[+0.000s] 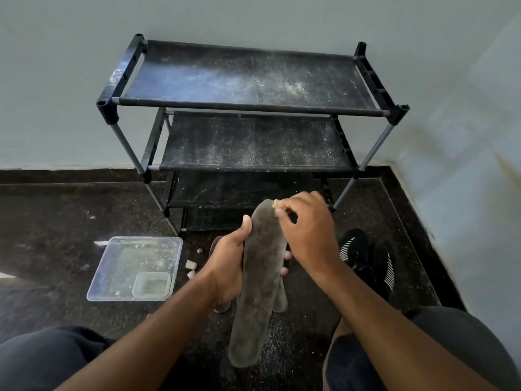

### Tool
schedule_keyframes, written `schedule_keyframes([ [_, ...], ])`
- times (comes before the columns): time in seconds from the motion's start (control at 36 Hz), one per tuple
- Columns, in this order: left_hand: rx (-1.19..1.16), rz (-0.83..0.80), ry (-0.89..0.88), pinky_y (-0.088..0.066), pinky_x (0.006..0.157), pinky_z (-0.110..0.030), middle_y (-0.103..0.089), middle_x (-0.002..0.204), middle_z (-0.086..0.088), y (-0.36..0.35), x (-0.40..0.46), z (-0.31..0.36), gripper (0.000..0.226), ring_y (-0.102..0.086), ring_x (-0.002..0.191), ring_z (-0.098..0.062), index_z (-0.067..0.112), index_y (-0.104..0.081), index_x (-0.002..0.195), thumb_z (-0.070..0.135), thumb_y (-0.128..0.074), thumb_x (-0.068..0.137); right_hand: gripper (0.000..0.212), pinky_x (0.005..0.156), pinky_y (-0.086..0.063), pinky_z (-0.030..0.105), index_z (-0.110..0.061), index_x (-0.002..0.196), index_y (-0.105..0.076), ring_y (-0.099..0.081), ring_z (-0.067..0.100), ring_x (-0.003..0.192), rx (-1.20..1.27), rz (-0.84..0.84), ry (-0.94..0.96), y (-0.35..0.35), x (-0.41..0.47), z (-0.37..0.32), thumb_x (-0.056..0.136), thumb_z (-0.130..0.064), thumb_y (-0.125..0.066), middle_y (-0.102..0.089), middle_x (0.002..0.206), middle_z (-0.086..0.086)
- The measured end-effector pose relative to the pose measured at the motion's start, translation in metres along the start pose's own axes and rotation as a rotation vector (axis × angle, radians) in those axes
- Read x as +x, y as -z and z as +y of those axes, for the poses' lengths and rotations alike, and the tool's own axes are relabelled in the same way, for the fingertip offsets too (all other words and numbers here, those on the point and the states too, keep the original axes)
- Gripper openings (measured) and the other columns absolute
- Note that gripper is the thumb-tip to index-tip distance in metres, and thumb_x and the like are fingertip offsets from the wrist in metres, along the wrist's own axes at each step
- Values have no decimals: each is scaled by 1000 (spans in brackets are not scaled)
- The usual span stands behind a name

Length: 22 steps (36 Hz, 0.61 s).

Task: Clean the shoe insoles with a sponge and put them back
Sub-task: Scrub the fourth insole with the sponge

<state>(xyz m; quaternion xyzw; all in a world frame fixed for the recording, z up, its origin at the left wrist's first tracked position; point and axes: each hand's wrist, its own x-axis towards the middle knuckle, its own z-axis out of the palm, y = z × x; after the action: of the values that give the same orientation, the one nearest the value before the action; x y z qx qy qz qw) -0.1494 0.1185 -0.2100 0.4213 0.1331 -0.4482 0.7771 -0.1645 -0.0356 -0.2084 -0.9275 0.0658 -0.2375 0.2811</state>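
A long grey insole (258, 280) is held lengthwise in front of me. My left hand (229, 266) grips it round the middle, thumb on its left edge. My right hand (307, 230) pinches a small pale piece of sponge (275, 204) against the insole's far tip. A second insole (280, 299) lies partly hidden behind the first. A pair of black shoes with white stripes (366, 258) sits on the floor to the right.
A dusty black shoe rack (253, 108) stands against the wall ahead. A clear plastic tray (135, 268) with a small tub (152, 283) in it lies on the dark floor at left. Pale sponge bits (191, 265) lie beside it.
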Motion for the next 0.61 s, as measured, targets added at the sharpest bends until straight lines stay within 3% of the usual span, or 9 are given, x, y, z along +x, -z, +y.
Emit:
schedule_keyframes([
  [0.14, -11, -7, -16, -63, 70, -42, -73, 119, -21, -1, -2, 1, 65, -76, 97, -31, 3, -65, 134, 55, -37, 106, 9, 81, -44, 19, -11, 98, -76, -52, 13, 92, 46, -107, 127, -10, -9, -9, 92, -14, -70, -65, 90, -5],
  [0.28, 35, -5, -23, -64, 84, -44, -70, 127, -26, 0, -1, 2, 67, -74, 107, -34, 3, -72, 126, 56, -36, 106, 5, 79, -36, 4, -17, 90, -76, -54, 9, 91, 56, 1, -59, 0, 4, 3, 90, -14, -72, -63, 86, -12],
  [0.42, 75, 27, -27, -55, 94, -40, -70, 131, -19, 2, 1, 0, 63, -71, 116, -29, 6, -71, 130, 55, -39, 105, 6, 82, -43, 17, -10, 93, -74, -52, 12, 90, 44, -38, 43, -5, -4, -4, 93, -8, -68, -63, 88, -4],
  [0.53, 58, 16, -33, -62, 79, -37, -71, 126, -20, 2, 1, 0, 64, -74, 107, -28, 5, -70, 130, 55, -39, 105, 10, 84, -42, 16, -11, 99, -75, -52, 12, 92, 75, -62, 104, -7, -5, -11, 95, -9, -66, -65, 91, -5],
  [0.61, 77, 9, -49, -63, 74, -37, -72, 123, -22, 6, 3, 0, 65, -75, 100, -29, 4, -75, 121, 55, -38, 106, 9, 84, -42, 15, -14, 97, -75, -52, 10, 93, 65, -28, 20, -6, -3, -6, 94, -12, -67, -65, 91, -8],
])
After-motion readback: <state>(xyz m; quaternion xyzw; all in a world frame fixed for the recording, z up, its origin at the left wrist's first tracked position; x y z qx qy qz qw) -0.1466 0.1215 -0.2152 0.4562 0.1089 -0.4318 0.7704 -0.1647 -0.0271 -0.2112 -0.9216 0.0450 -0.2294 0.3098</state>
